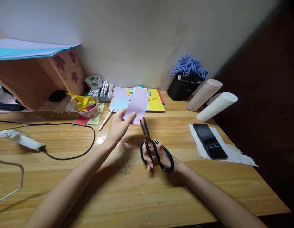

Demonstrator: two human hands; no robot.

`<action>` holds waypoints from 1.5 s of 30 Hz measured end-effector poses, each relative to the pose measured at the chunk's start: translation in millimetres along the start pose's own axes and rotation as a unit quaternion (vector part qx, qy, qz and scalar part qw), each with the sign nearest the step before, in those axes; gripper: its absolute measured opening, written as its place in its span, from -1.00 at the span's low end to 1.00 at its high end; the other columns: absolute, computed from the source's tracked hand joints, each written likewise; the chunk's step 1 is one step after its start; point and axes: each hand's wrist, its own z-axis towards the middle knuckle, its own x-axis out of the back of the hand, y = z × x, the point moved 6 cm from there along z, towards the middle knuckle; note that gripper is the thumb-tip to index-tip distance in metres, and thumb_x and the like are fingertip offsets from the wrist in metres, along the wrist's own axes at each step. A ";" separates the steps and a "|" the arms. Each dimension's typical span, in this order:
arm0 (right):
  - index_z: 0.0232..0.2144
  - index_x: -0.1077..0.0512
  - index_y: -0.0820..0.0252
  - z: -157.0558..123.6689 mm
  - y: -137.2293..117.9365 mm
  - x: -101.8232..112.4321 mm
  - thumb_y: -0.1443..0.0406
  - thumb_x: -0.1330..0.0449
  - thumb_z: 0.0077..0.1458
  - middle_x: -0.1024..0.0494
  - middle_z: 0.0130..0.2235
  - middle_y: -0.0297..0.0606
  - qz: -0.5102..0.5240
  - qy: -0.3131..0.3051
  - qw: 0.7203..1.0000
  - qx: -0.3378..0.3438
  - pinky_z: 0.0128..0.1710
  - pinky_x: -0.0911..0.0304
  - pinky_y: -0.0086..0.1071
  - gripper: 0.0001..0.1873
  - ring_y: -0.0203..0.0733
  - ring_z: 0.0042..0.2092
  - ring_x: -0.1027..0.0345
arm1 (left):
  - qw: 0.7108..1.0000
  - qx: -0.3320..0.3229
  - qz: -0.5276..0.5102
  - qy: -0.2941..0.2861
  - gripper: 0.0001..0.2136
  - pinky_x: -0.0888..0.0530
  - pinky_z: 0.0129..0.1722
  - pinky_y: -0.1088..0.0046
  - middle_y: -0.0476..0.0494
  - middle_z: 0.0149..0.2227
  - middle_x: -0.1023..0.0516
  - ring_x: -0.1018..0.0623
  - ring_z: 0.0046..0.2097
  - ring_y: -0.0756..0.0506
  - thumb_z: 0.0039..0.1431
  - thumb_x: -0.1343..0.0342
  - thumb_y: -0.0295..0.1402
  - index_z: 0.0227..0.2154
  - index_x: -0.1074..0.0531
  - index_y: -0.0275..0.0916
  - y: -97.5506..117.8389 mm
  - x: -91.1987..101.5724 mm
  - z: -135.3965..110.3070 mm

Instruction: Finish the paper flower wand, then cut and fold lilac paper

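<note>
Between the thumb and fingers of my left hand (118, 124) is a lilac sheet of paper (138, 104), held by its lower left edge and tilted above the table. My right hand (158, 154) has its fingers through the black handles of a pair of scissors (147, 134). The scissor blades point up and are slightly apart. Their tips come close to the paper's lower right corner; whether they touch it I cannot tell. Behind the paper lie coloured sheets (156, 104), partly hidden by it.
At left stand a cardboard box (73, 72) and a clear bowl of yellow paper pieces (84, 104). A glue gun (21, 139) trails a black cable. A white marker (106, 119) lies near my left hand. At right are two paper rolls (216, 106) and a phone (209, 141).
</note>
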 end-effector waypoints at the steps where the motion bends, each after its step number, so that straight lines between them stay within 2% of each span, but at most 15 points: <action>1: -0.42 -0.20 0.20 0.3 0.2 -0.5 -0.34 0.13 -0.30 -0.18 -0.63 -0.48 0.005 -0.004 1.000 -0.004 -0.57 -0.31 -0.37 -0.25 -0.41 -0.64 -0.12 | 0.999 -0.020 0.022 0.022 -0.81 -0.27 -0.46 0.55 -0.01 -0.50 -0.39 -0.34 -0.47 0.02 0.04 -0.08 -0.23 -0.43 -0.39 -0.28 3.9 5.0 1.1; 4: -0.44 -0.18 0.19 0.7 -0.2 0.3 -0.34 0.16 -0.28 -0.19 -0.63 -0.48 0.022 0.007 1.000 -0.007 -0.58 -0.31 -0.37 -0.26 -0.41 -0.65 -0.11 | 0.989 -0.074 0.092 0.094 -0.82 -0.26 -0.45 0.55 -0.01 -0.48 -0.39 -0.35 -0.44 0.01 0.05 -0.07 -0.23 -0.39 -0.38 -0.25 16.7 19.8 1.5; 6: -0.43 -0.18 0.19 -0.2 -2.5 0.9 -0.33 0.14 -0.25 -0.18 -0.62 -0.48 0.014 0.020 1.000 0.009 -0.56 -0.31 -0.37 -0.28 -0.41 -0.64 -0.10 | 0.982 -0.091 0.117 0.117 -0.82 -0.25 -0.45 0.55 0.00 -0.49 -0.39 -0.35 -0.44 0.00 0.05 -0.07 -0.22 -0.40 -0.38 -0.24 21.8 24.0 0.4; 8: -0.41 -0.19 0.19 -1.8 -5.2 -0.7 -0.31 0.10 -0.23 -0.17 -0.62 -0.49 0.000 0.020 1.000 0.024 -0.54 -0.31 -0.38 -0.30 -0.42 -0.62 -0.10 | 0.985 -0.091 0.108 0.102 -0.82 -0.24 -0.46 0.56 0.00 -0.50 -0.39 -0.35 -0.45 0.01 0.05 -0.07 -0.22 -0.41 -0.37 -0.24 22.7 21.5 -0.3; 13: -0.43 -0.19 0.19 -2.1 -4.8 -4.6 -0.32 0.07 -0.28 -0.18 -0.63 -0.49 0.003 0.011 1.000 0.011 -0.56 -0.28 -0.39 -0.29 -0.41 -0.63 -0.08 | 0.997 -0.062 0.049 0.015 -0.82 -0.25 -0.46 0.56 -0.01 -0.50 -0.39 -0.36 -0.45 0.01 0.04 -0.08 -0.23 -0.44 -0.38 -0.26 19.1 4.1 -2.1; 18: -0.47 -0.17 0.17 3.3 -2.7 9.1 -0.32 0.12 -0.23 -0.15 -0.66 -0.50 0.013 0.091 0.996 0.019 -0.61 -0.27 -0.38 -0.31 -0.40 -0.67 -0.08 | 0.998 -0.044 0.020 0.043 -0.81 -0.24 -0.48 0.56 0.01 -0.52 -0.37 -0.33 -0.48 0.02 0.01 -0.11 -0.22 -0.43 -0.39 -0.26 17.6 8.3 -1.1; 20: -0.48 -0.17 0.17 3.0 -3.9 11.8 -0.32 0.12 -0.22 -0.15 -0.66 -0.50 0.015 0.105 0.994 0.033 -0.62 -0.27 -0.39 -0.32 -0.41 -0.67 -0.08 | 0.997 -0.045 0.021 0.052 -0.81 -0.24 -0.48 0.56 0.01 -0.51 -0.38 -0.33 -0.48 0.02 0.01 -0.11 -0.22 -0.42 -0.39 -0.26 16.9 10.9 0.0; 23: -0.43 -0.20 0.18 0.1 -5.2 5.4 -0.32 0.09 -0.25 -0.18 -0.62 -0.48 0.006 0.059 0.997 0.042 -0.58 -0.30 -0.38 -0.30 -0.41 -0.64 -0.10 | 0.997 -0.045 0.026 0.052 -0.81 -0.23 -0.49 0.56 0.01 -0.50 -0.38 -0.33 -0.48 0.03 0.01 -0.11 -0.22 -0.44 -0.39 -0.27 15.9 11.2 0.7; 27: -0.41 -0.21 0.20 -3.5 -0.4 -5.3 -0.33 0.13 -0.25 -0.20 -0.61 -0.45 0.005 -0.002 1.000 0.011 -0.54 -0.32 -0.36 -0.27 -0.40 -0.62 -0.13 | 0.997 -0.053 0.039 0.047 -0.81 -0.22 -0.49 0.56 0.01 -0.51 -0.37 -0.32 -0.49 0.03 0.03 -0.10 -0.22 -0.47 -0.38 -0.27 18.0 8.7 -1.3; 33: -0.42 -0.20 0.20 -1.7 1.4 -4.6 -0.32 0.13 -0.24 -0.18 -0.62 -0.47 0.021 -0.010 1.000 0.002 -0.56 -0.32 -0.37 -0.28 -0.40 -0.62 -0.13 | 0.994 -0.074 0.076 0.034 -0.82 -0.23 -0.49 0.57 0.02 -0.53 -0.37 -0.34 -0.48 0.03 0.07 -0.06 -0.23 -0.47 -0.35 -0.25 18.6 5.9 -4.1; 38: -0.41 -0.20 0.20 -2.3 -5.2 -3.0 -0.31 0.11 -0.24 -0.18 -0.61 -0.47 0.028 -0.012 0.999 0.037 -0.55 -0.32 -0.38 -0.29 -0.42 -0.63 -0.10 | 0.984 -0.106 0.124 0.069 -0.84 -0.28 -0.40 0.54 -0.03 -0.44 -0.44 -0.40 -0.40 -0.01 0.10 -0.03 -0.25 -0.40 -0.36 -0.24 22.7 8.9 -6.1; 45: -0.41 -0.19 0.20 -3.9 0.6 -7.9 -0.33 0.13 -0.25 -0.17 -0.62 -0.48 0.014 -0.015 1.000 -0.007 -0.57 -0.31 -0.38 -0.28 -0.41 -0.63 -0.11 | 0.985 -0.121 0.114 0.051 -0.86 -0.30 -0.43 0.55 -0.01 -0.44 -0.44 -0.42 -0.41 0.01 0.12 -0.02 -0.27 -0.38 -0.34 -0.25 23.5 4.2 -7.2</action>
